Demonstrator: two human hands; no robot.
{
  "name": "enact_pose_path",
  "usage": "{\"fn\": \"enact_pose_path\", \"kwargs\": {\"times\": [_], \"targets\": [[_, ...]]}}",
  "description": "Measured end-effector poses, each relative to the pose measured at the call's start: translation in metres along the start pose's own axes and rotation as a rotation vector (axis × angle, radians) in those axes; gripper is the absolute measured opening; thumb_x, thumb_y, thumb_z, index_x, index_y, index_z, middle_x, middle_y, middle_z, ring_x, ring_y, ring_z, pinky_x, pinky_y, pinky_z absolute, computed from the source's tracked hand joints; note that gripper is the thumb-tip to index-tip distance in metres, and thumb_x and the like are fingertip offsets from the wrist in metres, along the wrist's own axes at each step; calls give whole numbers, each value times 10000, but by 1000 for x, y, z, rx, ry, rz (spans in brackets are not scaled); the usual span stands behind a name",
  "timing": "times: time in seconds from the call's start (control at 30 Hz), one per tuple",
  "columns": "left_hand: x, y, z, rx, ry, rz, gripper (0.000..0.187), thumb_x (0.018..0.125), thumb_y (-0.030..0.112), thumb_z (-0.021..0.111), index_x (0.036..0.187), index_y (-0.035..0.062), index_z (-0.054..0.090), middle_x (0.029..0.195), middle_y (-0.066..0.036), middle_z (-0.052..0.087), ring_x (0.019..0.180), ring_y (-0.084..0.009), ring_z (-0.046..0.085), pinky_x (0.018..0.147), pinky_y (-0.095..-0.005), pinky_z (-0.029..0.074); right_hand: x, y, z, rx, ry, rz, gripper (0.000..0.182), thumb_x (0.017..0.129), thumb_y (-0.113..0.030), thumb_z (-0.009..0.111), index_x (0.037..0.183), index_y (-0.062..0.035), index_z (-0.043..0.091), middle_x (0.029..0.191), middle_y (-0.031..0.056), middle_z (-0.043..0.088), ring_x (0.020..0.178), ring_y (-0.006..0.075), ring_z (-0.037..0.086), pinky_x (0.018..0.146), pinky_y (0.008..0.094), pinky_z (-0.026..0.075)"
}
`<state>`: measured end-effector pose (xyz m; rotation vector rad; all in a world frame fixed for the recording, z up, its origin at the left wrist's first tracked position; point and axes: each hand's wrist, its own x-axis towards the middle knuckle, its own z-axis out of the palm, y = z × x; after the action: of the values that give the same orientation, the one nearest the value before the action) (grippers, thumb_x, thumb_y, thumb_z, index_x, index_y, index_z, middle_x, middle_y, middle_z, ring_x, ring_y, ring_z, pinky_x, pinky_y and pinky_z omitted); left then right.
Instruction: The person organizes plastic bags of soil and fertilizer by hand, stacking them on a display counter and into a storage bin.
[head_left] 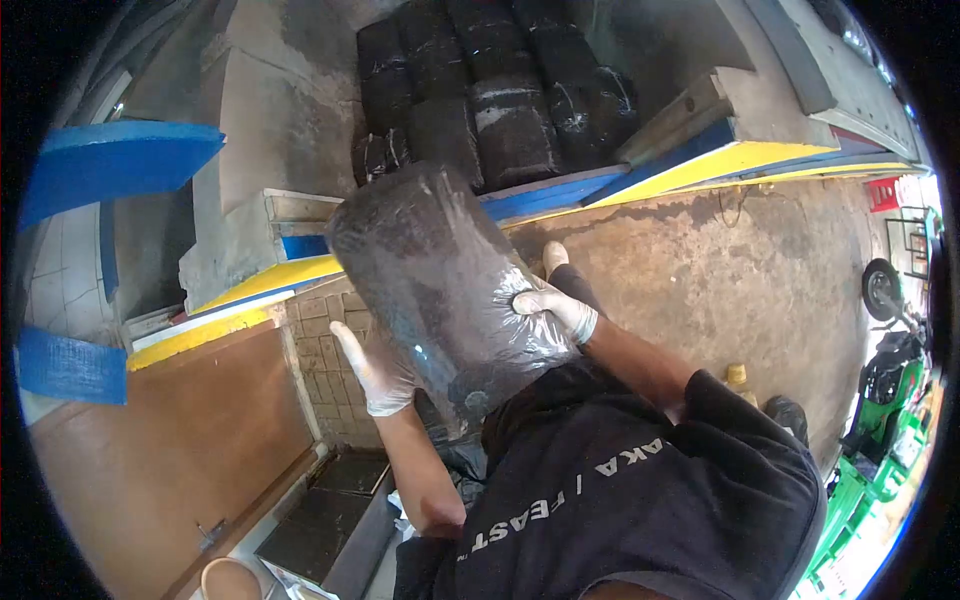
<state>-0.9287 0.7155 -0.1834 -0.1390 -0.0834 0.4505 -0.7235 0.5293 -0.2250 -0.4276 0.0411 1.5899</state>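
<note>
A large block-shaped package (425,270) wrapped in shiny black plastic is held tilted in front of my body. My right hand (558,307), in a white glove, grips the wrinkled plastic at its right side. Against the lower left side rests my left hand (375,375), also gloved, its thumb stretched outward and its other fingers mostly hidden by the package. Beyond it, several similar black wrapped packages (510,125) are stacked in a walled bay. What is inside the wrapping cannot be seen.
A low ledge with blue and yellow paint (690,165) edges the bay. At left are a blue panel (125,165) and a brown surface (180,420). A dark-topped box (315,535) stands below. A motorcycle (885,370) and green chairs (840,510) are at right.
</note>
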Motion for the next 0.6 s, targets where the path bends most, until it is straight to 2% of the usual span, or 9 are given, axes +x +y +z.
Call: {"fn": "enact_pose_path", "kwargs": {"times": [0.07, 0.1, 0.2, 0.27, 0.3, 0.47, 0.53, 0.57, 0.6], "targets": [[9, -13, 11, 1096, 792, 131, 1082, 945, 830, 440, 1610, -16, 326, 1654, -192, 349, 1483, -360, 371, 1224, -480, 314, 1, -7, -4, -13, 49, -32, 792, 956, -119, 724, 1629, -67, 309, 1458, 157, 590, 1325, 301, 590, 1154, 466, 464], [13, -12, 1, 1214, 771, 81, 1189, 890, 887, 456, 1602, -55, 313, 1627, -201, 389, 1472, -359, 388, 1221, -469, 315, 4, -8, -14, -17, 55, -49, 796, 953, -126, 728, 1627, -62, 310, 1450, 154, 597, 1323, 297, 592, 1155, 459, 463], [23, -27, -16, 1036, 874, -52, 1019, 914, 721, 649, 1582, 0, 378, 1559, -182, 485, 1416, -357, 467, 1177, -497, 391, 16, -13, -46, -34, 97, -95, 825, 946, -152, 742, 1633, -47, 297, 1423, 133, 613, 1265, 268, 618, 1106, 421, 489], [36, -21, -44, 870, 882, -99, 816, 923, 550, 754, 1496, 27, 501, 1421, -124, 622, 1256, -296, 615, 1082, -448, 510, 21, -24, -80, -352, 187, -61, 876, 932, -173, 765, 1645, -40, 273, 1427, 107, 599, 1240, 225, 600, 1076, 377, 477], [36, -7, -72, 775, 803, -189, 831, 906, 547, 773, 1496, 30, 498, 1429, -131, 613, 1256, -303, 619, 1079, -449, 520, 20, -37, -58, -268, 137, -147, 922, 919, -197, 789, 1652, -37, 253, 1445, 98, 572, 1250, 200, 561, 1082, 351, 442], [63, -10, -127, 822, 722, -238, 937, 916, 650, 692, 1567, 39, 407, 1530, -166, 526, 1366, -362, 539, 1148, -512, 460, 18, -93, -32, -337, 248, -160, 919, 917, -219, 802, 1635, -9, 268, 1499, 105, 519, 1334, 201, 498, 1136, 358, 397], [80, -20, -138, 854, 715, -251, 959, 917, 698, 653, 1579, 55, 395, 1552, -165, 503, 1381, -367, 525, 1159, -523, 452, 22, -119, -21, -503, 295, -55, 936, 902, -258, 825, 1626, -12, 285, 1509, 77, 505, 1359, 219, 472, 1156, 380, 379], [88, -24, -149, 766, 637, -220, 984, 909, 742, 614, 1589, 70, 381, 1571, -164, 479, 1394, -374, 509, 1165, -532, 441, 29, -119, -46, -813, 300, -181, 970, 877, -422, 833, 1609, -19, 339, 1459, 140, 582, 1327, 266, 561, 1128, 401, 428], [95, -27, -160, 675, 560, -182, 1009, 902, 786, 576, 1599, 86, 367, 1590, -163, 454, 1407, -381, 493, 1172, -541, 430, 32, -140, -39, -809, 313, -169, 970, 877, -422, 833, 1609, -19, 339, 1459, 140, 582, 1327, 266, 561, 1128, 401, 428]]}}
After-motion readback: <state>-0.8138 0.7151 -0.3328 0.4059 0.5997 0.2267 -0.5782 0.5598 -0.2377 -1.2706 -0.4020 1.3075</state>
